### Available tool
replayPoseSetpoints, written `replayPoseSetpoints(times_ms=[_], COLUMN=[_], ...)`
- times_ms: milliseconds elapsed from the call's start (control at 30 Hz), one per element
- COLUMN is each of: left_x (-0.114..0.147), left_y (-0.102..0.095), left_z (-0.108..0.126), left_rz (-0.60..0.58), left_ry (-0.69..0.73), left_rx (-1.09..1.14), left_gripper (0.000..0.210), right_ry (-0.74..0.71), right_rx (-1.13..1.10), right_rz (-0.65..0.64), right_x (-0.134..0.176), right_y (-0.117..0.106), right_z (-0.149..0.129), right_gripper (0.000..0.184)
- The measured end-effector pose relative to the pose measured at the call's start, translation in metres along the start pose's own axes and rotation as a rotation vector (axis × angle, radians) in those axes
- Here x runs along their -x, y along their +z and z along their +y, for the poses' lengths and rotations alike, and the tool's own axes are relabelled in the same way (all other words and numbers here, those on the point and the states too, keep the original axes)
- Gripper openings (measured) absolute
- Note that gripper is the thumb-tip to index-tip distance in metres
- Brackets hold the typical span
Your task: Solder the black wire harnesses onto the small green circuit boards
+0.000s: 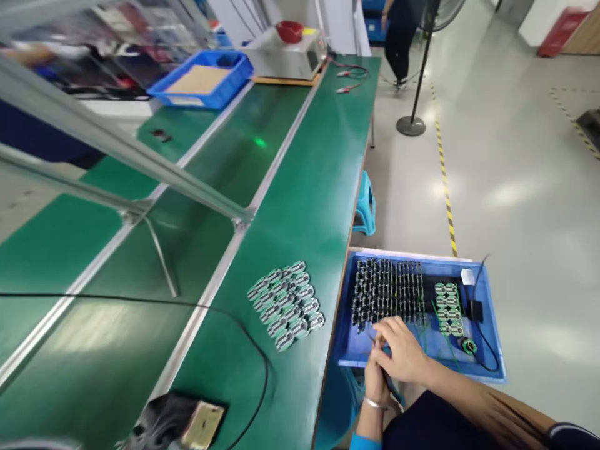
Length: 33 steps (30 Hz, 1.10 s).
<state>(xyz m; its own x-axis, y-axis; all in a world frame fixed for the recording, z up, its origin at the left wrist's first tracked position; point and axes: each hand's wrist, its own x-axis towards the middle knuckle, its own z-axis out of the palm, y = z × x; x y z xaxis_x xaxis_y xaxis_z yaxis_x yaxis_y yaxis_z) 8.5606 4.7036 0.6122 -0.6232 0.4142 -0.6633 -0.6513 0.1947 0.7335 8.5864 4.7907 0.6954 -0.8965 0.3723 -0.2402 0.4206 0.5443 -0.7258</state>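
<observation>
Overlapping at the blue tray (pixel 493 331), the hands, left (pixel 375 377) and right (pixel 404 352), curl together (what they grip, I cannot tell); a slip could knock the packed circuit boards (pixel 389 290) inside, just beside them

Tray (pixel 491 312) beside right edge of tabletop (pixel 304 206). In tray: rowed circuit boards (pixel 387 294), left half; board panel (pixel 454 312) toward right edge. Left hand (pixel 376 376), right hand (pixel 404 351) at tray's near edge. Tabletop: spread boards (pixel 284 306) near right edge; test leads (pixel 345 90) toward far edge, instrument (pixel 281 59) left of them.
</observation>
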Motion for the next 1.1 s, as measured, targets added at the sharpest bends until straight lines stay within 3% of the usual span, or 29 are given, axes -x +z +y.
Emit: replayPoseSetpoints(times_ms=[100,267,367,467,567,633,733,867,1100], left_x=[0.014,0.027,0.006,-0.028,-0.057,-0.067,-0.071,-0.070,-0.071], left_y=[-0.006,0.022,0.057,0.103,0.146,0.162,0.166,0.153,0.145], left_z=[0.004,0.006,0.016,0.025,0.023,0.016,0.006,0.005,0.013], left_rz=[-0.206,-0.363,-0.338,-0.228,-0.145,-0.119,-0.087,-0.025,-0.063], left_ry=[-0.040,-0.009,0.107,0.254,0.364,0.411,0.445,0.455,0.482], left_rx=[-0.066,-0.385,-0.654,-0.925,-1.158,-1.285,-1.443,-1.568,-1.548], left_gripper=[0.054,0.057,0.052,0.055,0.044,0.033,0.025,0.027,0.027], right_ry=[0.087,0.288,0.497,0.617,0.647,0.689,0.766,0.794,0.747], right_rx=[-0.076,-0.273,-0.413,-0.562,-0.685,-0.748,-0.814,-0.891,-0.963], right_rz=[-0.047,-0.021,0.078,0.165,0.231,0.273,0.345,0.395,0.364], right_x=[0.043,0.084,0.106,0.127,0.137,0.138,0.135,0.129,0.115], right_y=[0.002,0.012,0.010,0.004,0.001,0.002,0.003,0.000,-0.002], right_z=[0.030,0.080,0.115,0.142,0.149,0.148,0.146,0.151,0.149], right_gripper=[0.063,0.044,0.039,0.035,0.033,0.035,0.040,0.041,0.039])
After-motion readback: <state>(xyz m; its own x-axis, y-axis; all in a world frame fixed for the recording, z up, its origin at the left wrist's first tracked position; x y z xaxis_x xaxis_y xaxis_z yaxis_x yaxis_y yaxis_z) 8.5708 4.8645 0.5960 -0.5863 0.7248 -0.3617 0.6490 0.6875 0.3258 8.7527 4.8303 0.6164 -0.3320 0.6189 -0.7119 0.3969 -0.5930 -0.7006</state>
